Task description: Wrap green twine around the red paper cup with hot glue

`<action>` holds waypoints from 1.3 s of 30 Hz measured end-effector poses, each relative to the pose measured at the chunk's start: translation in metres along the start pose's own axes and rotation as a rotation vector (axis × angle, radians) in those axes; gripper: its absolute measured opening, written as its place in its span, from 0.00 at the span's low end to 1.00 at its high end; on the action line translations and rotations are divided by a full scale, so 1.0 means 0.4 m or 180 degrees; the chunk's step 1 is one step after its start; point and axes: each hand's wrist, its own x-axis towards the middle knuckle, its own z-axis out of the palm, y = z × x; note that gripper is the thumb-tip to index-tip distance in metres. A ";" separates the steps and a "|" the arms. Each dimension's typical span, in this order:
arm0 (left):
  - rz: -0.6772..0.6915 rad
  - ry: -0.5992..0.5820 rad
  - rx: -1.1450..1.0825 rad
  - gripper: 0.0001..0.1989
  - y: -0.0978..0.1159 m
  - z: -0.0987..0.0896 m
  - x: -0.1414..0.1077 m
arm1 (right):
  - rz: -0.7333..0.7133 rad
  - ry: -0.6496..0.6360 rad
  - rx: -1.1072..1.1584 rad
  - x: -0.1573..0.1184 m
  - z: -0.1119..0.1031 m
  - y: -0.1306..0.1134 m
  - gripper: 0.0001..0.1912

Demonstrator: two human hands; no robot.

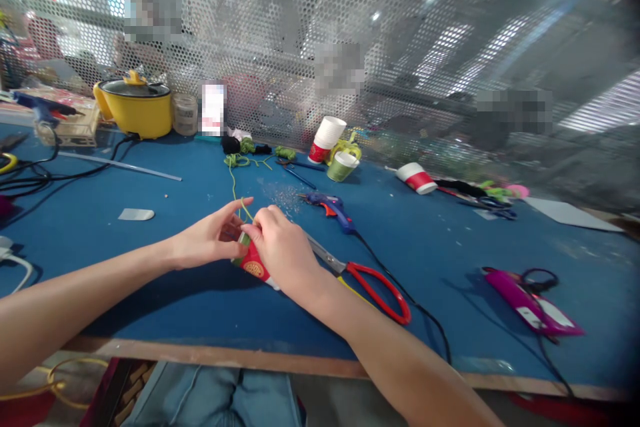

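Low over the table near its front edge, a red and white paper cup (253,263) lies tilted between my hands. Green yarn shows around the cup's left end. My left hand (213,237) curves about that end, thumb against it and index finger raised beside the strand. From the right, my right hand (285,247) is closed around the cup, its thumb and finger close to the yarn; its other fingers are hidden. A strand of green yarn (233,180) runs back from my hands to a small tangle. Scissors with red handles (380,295) lie beside my right wrist, partly covered.
Right of my hands lies a blue glue gun (330,207), its cord trailing forward. Stacked paper cups (327,137), a green-wrapped cup (343,165) and a tipped cup (417,178) sit behind. A yellow pot (137,110) stands back left, a purple pouch (533,303) right.
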 end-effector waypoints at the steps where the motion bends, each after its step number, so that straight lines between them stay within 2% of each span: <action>1: -0.0017 -0.0006 0.0010 0.39 0.003 0.001 -0.001 | -0.0004 0.0006 -0.0007 0.000 0.001 0.000 0.11; 8: -0.0050 -0.0004 0.0037 0.39 0.008 0.002 -0.001 | -0.0022 -0.0026 -0.0059 0.000 0.000 -0.003 0.11; 15: -0.0134 0.0185 -0.0061 0.36 0.007 0.011 0.000 | 0.0001 -0.0098 -0.0148 -0.004 -0.001 -0.013 0.13; 25: -0.0262 0.0120 -0.0361 0.36 0.010 0.011 -0.005 | 0.0004 -0.0095 -0.0073 -0.006 -0.003 -0.014 0.11; 31: -0.0107 0.0019 -0.0418 0.40 0.010 0.013 -0.008 | -0.0009 -0.0001 0.0720 0.009 -0.021 0.008 0.10; 36: 0.0410 -0.0247 -0.0188 0.40 -0.006 0.018 -0.009 | 0.0027 -0.0195 0.1701 0.040 -0.054 0.027 0.10; 39: 0.0661 -0.0279 0.0111 0.39 -0.018 0.021 -0.011 | 0.0083 -0.0346 0.2363 0.074 -0.074 0.034 0.10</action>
